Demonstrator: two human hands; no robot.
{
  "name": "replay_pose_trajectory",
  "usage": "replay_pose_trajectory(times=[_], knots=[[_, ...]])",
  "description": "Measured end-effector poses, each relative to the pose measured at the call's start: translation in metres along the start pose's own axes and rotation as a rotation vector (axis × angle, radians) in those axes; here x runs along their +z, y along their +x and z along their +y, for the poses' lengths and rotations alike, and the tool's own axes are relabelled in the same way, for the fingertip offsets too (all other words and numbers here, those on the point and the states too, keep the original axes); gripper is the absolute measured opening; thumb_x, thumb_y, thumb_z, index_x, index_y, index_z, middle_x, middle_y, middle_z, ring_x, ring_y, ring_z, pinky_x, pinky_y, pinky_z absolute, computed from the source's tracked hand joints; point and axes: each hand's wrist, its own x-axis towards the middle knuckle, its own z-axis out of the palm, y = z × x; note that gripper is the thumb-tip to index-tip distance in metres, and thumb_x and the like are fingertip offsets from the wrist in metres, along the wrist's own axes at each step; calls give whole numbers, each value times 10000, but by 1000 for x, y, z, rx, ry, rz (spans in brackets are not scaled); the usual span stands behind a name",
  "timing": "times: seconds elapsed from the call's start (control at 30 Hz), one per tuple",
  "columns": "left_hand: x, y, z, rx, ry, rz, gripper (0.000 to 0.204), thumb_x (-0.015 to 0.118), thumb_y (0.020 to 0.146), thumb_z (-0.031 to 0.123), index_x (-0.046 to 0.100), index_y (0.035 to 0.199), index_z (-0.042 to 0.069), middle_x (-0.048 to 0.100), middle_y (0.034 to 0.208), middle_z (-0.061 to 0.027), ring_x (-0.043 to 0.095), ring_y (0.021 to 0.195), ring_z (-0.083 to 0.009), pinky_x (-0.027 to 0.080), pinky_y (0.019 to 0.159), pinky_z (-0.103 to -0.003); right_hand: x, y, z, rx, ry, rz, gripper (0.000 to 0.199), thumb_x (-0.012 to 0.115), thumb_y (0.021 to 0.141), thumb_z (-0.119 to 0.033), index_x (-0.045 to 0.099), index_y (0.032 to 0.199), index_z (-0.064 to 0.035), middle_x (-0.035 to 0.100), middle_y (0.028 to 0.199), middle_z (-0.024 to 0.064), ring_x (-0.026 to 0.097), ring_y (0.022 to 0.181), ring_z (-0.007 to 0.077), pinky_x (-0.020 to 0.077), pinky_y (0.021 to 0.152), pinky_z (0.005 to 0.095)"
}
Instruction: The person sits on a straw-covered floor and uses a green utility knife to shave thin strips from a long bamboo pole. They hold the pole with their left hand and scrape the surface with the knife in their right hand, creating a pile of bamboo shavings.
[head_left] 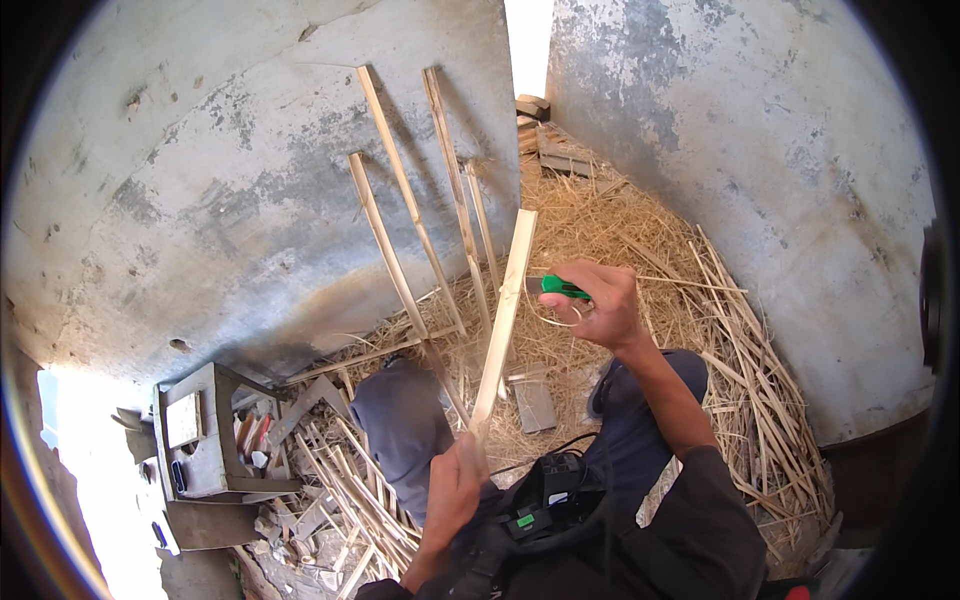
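My left hand is closed around the lower end of a pale split-bamboo slat, which slants up and away between my knees. In my right hand is a green-handled knife, its short blade close against the slat's right side near a raised joint. Whether the edge touches the slat I cannot tell. A thin curled shaving loops below my right fingers. Another narrow sliver sticks out to the right behind that hand.
Several slats lean on the grey, peeling wall ahead. Straw-like shavings cover the floor. Bundles of thin strips lie at right and lower left. A worn box holding small items stands at left. A flat block lies between my feet.
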Motion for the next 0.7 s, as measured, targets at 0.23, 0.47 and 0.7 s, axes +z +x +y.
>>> replay_pose_trajectory(times=[0.23, 0.47, 0.7], knots=[[-7, 5, -6, -6, -6, -57, 492, 406, 1212, 319, 569, 899, -23, 522, 686, -31, 461, 653, -126, 421, 624, -343, -4, -4, 2, 308, 427, -162, 371, 846, 971, -372, 780, 1038, -13, 723, 803, 89, 648, 654, 167, 489, 594, 314], [-7, 6, 3, -11, 34, -50, 484, 414, 1208, 313, 563, 894, -24, 515, 679, -40, 457, 646, -132, 422, 616, -353, -3, -6, -3, 197, 331, -101, 377, 845, 977, -366, 776, 1046, -2, 738, 825, 98, 670, 662, 187, 506, 603, 325], [-3, 4, 6, 8, 64, -44, 501, 394, 1212, 329, 548, 866, 0, 502, 651, -38, 445, 613, -133, 401, 602, -346, -6, -1, -2, 102, 197, -40, 352, 867, 953, -362, 796, 1026, -25, 800, 882, 108, 761, 687, 210, 579, 597, 319]])
